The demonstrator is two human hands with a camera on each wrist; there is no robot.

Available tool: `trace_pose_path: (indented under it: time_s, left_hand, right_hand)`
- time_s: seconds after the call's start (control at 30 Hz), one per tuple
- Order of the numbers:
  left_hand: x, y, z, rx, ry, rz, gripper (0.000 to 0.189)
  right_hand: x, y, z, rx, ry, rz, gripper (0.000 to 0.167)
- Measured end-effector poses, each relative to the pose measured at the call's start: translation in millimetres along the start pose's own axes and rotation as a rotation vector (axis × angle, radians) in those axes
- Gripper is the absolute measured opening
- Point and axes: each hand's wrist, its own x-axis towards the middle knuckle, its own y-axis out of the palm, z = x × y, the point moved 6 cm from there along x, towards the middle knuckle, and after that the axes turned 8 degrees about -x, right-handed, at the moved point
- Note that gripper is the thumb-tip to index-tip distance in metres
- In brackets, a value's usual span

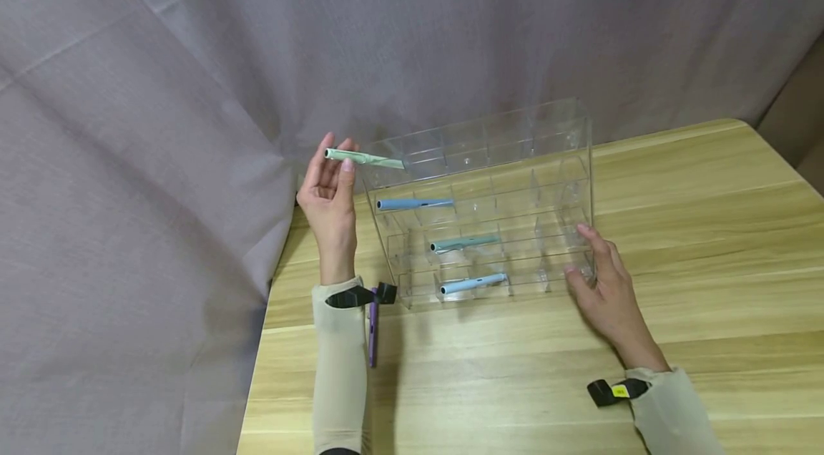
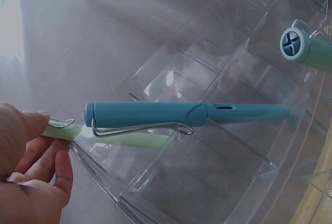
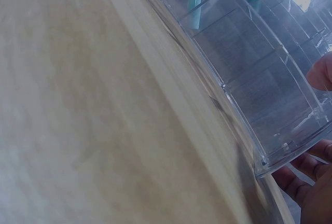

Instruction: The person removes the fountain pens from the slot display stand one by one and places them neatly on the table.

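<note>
My left hand (image 1: 331, 201) pinches a light green pen (image 1: 380, 161) by its capped end, between thumb and fingers. The pen lies nearly level over the top left of a clear tiered pen rack (image 1: 508, 154), its far end inside the top tier. In the left wrist view a blue pen (image 2: 150, 115) with a wire clip crosses in front of it. At the rack's right end my right hand (image 1: 608, 294) grips the side wall. In the right wrist view its thumb (image 3: 321, 73) is over the inner side and its fingers (image 3: 298, 182) are outside.
Lower tiers hold a blue pen (image 1: 412, 204), a green pen (image 1: 463, 244) and a light blue pen (image 1: 473, 284). A purple pen (image 1: 373, 333) lies on the wooden table (image 1: 489, 383) beside the left forearm. A grey curtain (image 1: 412, 33) hangs behind the rack.
</note>
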Motion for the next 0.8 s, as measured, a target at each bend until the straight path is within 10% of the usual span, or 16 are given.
trace_pose_path:
  time_s: [0.8]
  left_hand:
    - [2.6, -3.3, -9.5, -0.057, 0.072, -0.102, 0.032]
  right_hand:
    - [1.7, -0.1, -0.8, -0.005, -0.014, -0.014, 0.077]
